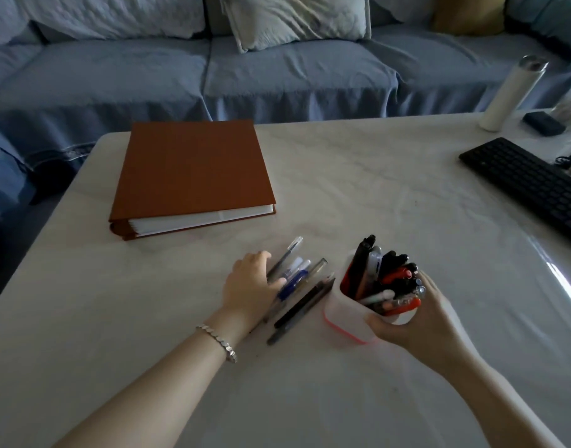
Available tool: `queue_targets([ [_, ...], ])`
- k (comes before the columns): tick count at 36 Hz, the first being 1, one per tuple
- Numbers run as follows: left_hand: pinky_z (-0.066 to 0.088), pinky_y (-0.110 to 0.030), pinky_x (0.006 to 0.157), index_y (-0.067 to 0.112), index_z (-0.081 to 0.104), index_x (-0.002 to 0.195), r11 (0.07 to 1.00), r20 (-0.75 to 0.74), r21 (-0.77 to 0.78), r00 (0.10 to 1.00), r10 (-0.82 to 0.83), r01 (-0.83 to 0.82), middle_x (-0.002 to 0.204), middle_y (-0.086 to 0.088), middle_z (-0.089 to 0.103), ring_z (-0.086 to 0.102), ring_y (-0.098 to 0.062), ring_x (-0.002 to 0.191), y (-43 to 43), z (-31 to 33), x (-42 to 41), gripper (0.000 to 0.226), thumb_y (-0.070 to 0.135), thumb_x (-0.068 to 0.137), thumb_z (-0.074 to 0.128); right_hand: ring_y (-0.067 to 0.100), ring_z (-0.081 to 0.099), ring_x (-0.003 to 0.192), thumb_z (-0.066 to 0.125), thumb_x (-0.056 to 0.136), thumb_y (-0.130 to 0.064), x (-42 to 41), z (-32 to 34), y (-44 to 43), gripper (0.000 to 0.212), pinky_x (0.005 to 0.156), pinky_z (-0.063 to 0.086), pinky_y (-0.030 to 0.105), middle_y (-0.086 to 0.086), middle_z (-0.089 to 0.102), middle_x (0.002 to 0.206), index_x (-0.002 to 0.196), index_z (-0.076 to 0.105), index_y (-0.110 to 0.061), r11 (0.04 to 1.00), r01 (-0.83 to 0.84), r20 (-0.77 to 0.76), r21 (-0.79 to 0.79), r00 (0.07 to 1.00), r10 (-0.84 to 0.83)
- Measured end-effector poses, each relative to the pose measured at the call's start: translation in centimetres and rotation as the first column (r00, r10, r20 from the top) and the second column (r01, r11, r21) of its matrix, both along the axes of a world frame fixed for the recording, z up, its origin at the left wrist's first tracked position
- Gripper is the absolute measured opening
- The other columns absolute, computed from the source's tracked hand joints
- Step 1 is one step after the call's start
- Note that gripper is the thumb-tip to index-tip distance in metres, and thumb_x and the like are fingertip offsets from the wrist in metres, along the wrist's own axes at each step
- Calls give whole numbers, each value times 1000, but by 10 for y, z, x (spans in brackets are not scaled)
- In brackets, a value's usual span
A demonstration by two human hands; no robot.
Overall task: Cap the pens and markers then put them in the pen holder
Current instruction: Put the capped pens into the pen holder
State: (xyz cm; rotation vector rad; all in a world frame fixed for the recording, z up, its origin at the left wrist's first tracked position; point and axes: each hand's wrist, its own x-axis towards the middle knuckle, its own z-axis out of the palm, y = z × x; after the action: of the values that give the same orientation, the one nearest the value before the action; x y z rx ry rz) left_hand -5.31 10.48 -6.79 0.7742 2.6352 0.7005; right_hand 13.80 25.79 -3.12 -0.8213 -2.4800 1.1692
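A white pen holder [345, 313] with a red base is tilted toward me near the table's front, filled with several black, red and white pens and markers [391, 279]. My right hand [416, 321] grips the holder from its right side, around the rim. To its left, several loose pens [297, 286] lie side by side on the table, black, blue and clear ones. My left hand [250, 286] rests palm down on the left part of that row, fingers curled over the pens; whether it grips any pen I cannot tell.
A thick brown album [193, 173] lies at the back left of the white table [374, 189]. A black keyboard [530, 182] sits at the right edge, a white bottle [510, 95] and a small black box [543, 123] behind it. A blue sofa [277, 69] stands beyond the table.
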Motion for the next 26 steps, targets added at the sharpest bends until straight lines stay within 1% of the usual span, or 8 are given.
queue_targets([
  [3,43,-35,73,13,55,95,993,-56,-101,996,-69,63,97,-5,55,50,-26,94,6,3,-3,15,18,83,48,2,56,85,80,54,-25,-1,2,-1,48,65,39,16,-13,57,94,90,51,-38,1000,2,4,3,1000,-2],
  [8,37,-34,73,4,45,104,921,-65,-371,985,-158,124,111,-16,51,48,-31,103,18,10,-5,21,10,84,46,2,56,86,81,55,-22,-1,3,0,47,66,41,16,-14,56,94,90,53,-35,1000,-10,9,7,1000,10],
  [12,42,-37,79,0,43,108,915,-98,-388,982,-162,112,113,-19,51,52,-32,99,14,10,-14,21,4,88,37,2,56,86,80,55,-24,-1,3,1,47,67,41,20,-16,55,94,92,53,-34,1000,-5,9,1,1000,5],
  [15,43,-33,64,4,43,100,996,-12,-87,1000,1,-2,98,-15,54,52,-24,76,11,17,-19,15,10,95,30,1,56,87,79,56,-25,-1,3,1,47,66,41,19,-18,54,95,92,52,-36,1000,-1,16,-6,1000,1],
  [17,42,-21,56,11,43,93,949,232,240,961,149,-205,84,-5,57,54,-16,69,17,33,-13,11,11,96,32,2,56,87,80,56,-24,-1,2,1,46,67,41,20,-17,54,96,93,53,-33,1000,3,14,-1,1000,-3],
  [20,46,-21,82,17,47,85,575,607,654,795,-11,-492,81,-1,62,63,-18,84,23,68,5,18,3,94,40,3,56,86,80,56,-24,-1,1,1,46,68,43,24,-15,55,95,92,54,-31,1000,8,8,-13,1000,-8],
  [22,47,-28,92,16,48,86,374,657,739,724,-213,-561,83,-3,65,65,-19,91,23,89,22,19,-1,92,41,2,57,85,80,55,-25,-1,1,1,46,68,44,24,-14,56,95,91,53,-32,1000,9,6,-20,1000,-9],
  [26,46,-30,97,14,50,82,267,578,816,717,-390,-512,79,1,70,64,-20,99,33,106,52,22,-5,88,42,1,56,86,81,54,-26,-2,0,1,48,65,41,20,-17,55,94,91,52,-36,1000,3,-4,2,1000,-3],
])
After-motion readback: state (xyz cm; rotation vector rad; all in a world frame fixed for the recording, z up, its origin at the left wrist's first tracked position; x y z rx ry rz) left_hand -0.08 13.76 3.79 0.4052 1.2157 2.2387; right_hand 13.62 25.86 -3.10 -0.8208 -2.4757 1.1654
